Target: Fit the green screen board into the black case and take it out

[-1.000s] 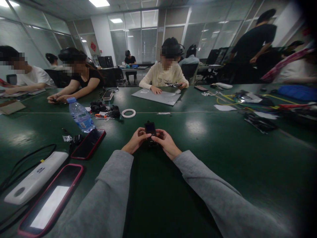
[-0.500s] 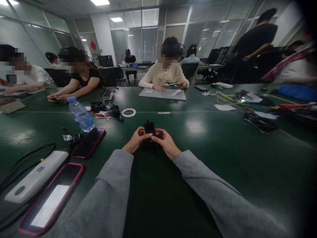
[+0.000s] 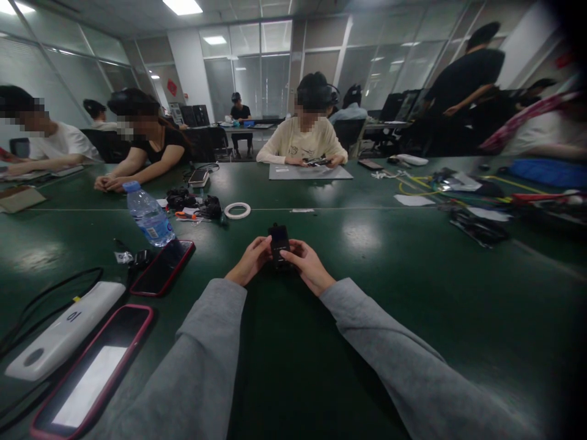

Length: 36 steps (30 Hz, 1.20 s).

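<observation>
A small black device with a dark screen [image 3: 279,238] and a short knob on top is held upright between my two hands over the green table [image 3: 275,342]. My left hand [image 3: 253,259] grips its left side, the thumb along the edge. On the other side my right hand [image 3: 309,264] holds it, with the thumb lying across the lower front face. The fingers behind the device are hidden, and its exact kind is too small to make out.
Left of my arms lie a phone in a red case [image 3: 164,269], a second phone with a lit screen [image 3: 94,373] and a white oblong device [image 3: 68,330]. Beyond stand a water bottle [image 3: 149,214] and a tape roll [image 3: 237,211]. Cables [image 3: 458,183] lie right; people sit opposite.
My left thumb has moved off the device's front to its left edge, so more of the front shows. Across the table, a person's hands and grey board have shifted.
</observation>
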### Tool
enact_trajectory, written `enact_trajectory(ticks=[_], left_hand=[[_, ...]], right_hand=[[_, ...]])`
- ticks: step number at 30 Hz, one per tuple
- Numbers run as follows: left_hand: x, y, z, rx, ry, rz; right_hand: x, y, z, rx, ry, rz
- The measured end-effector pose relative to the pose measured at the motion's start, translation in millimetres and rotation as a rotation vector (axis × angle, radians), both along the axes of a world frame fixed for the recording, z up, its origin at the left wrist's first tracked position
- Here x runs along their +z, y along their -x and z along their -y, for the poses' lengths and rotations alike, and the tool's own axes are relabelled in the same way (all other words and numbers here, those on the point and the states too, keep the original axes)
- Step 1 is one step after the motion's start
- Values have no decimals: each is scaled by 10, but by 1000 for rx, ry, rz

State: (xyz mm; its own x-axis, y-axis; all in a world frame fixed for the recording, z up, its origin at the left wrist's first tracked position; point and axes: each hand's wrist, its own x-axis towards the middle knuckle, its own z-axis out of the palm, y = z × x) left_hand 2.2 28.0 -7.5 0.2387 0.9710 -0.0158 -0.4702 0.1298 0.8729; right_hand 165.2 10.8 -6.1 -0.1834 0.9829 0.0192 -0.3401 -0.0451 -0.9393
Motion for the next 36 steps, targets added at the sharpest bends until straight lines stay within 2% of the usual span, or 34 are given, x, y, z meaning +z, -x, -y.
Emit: enact_trajectory(ticks=[8, 14, 16, 19, 23, 26, 33, 36], left_hand=[[-50, -45, -20, 46, -21, -6], [-14, -42, -60, 57, 90, 82], [10, -83, -17, 33, 118, 108], [28, -198, 70, -68, 164, 167], [7, -314, 112, -20, 177, 248], [-5, -301, 95, -5, 213, 249], [20, -231, 92, 27, 235, 235], [21, -220, 89, 38, 221, 244]], right_hand=[[-53, -1, -21, -14, -17, -2], [-44, -3, -1, 14, -8, 21], [-35, 0, 8, 52, -7, 25], [-21, 4, 6, 73, -4, 32], [-27, 35, 2, 25, -4, 65], [-48, 92, 53, -24, -135, 220], [-21, 177, 236, -395, -653, 760], [35, 185, 292, -453, -774, 896]])
